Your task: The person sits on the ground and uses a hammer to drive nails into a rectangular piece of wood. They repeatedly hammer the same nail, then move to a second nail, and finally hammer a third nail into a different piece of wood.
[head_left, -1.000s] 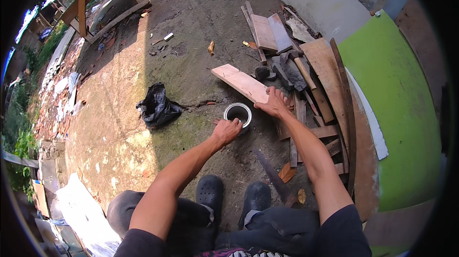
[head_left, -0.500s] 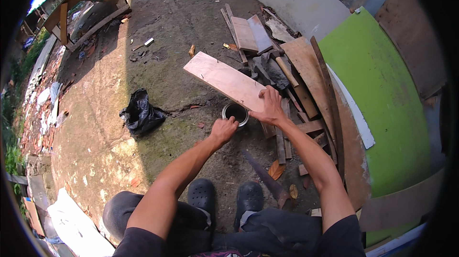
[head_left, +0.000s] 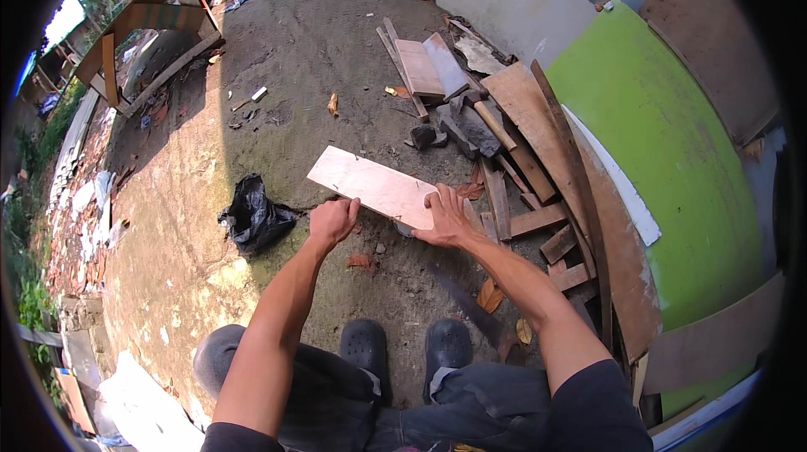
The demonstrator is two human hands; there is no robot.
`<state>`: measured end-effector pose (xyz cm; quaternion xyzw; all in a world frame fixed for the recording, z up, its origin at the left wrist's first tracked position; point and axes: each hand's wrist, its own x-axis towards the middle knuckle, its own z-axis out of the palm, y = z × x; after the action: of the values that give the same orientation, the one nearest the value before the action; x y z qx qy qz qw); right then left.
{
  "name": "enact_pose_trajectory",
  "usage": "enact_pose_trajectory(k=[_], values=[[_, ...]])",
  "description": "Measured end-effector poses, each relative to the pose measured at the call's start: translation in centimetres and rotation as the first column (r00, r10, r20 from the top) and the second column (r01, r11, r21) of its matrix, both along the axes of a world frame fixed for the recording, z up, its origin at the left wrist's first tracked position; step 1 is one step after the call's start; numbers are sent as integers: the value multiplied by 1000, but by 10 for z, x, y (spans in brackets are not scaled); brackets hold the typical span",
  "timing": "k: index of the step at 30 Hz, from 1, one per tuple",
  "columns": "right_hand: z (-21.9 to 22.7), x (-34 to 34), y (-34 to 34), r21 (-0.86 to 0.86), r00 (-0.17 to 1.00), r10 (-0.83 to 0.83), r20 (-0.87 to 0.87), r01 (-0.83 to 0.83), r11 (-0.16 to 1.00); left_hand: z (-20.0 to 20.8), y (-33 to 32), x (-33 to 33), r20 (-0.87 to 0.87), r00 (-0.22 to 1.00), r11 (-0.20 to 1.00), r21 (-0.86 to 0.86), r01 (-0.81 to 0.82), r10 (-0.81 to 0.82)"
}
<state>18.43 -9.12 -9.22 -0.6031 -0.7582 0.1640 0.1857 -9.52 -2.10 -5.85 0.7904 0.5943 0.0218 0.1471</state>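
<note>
A pale wooden board [head_left: 378,189] lies slantwise in front of me, with a few nails sticking out of it. My right hand [head_left: 445,218] grips its near right part, fingers over the top face and thumb at the near edge. At the near left edge, my left hand [head_left: 334,222] is closed on the board, its curled fingers partly hidden. Beneath the board, beside my right thumb, only a sliver of the round metal can [head_left: 404,230] shows.
A black plastic bag [head_left: 254,215] lies left of the board. Right are stones [head_left: 471,126], a wooden-handled hammer [head_left: 494,125], scrap wood [head_left: 538,221] and a leaning green panel [head_left: 664,149]. A saw [head_left: 471,307] lies near my shoes [head_left: 448,345].
My left hand has left the can's rim and moved left to the board's edge. The board has come nearer and now covers most of the can. My right hand has shifted left with it.
</note>
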Motion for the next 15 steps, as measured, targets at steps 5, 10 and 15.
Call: enact_pose_trajectory(k=[5,10,15], values=[[-18,0,1,76,999,33,28,-35,997,-69,-4,4,408,563,682,-571,-457,719],[-21,-2,3,136,998,56,41,-61,989,-96,0,43,492,0,476,-842,-255,871],[-19,13,-6,165,988,53,146,-77,983,-88,4,87,609,-15,590,-774,-228,793]])
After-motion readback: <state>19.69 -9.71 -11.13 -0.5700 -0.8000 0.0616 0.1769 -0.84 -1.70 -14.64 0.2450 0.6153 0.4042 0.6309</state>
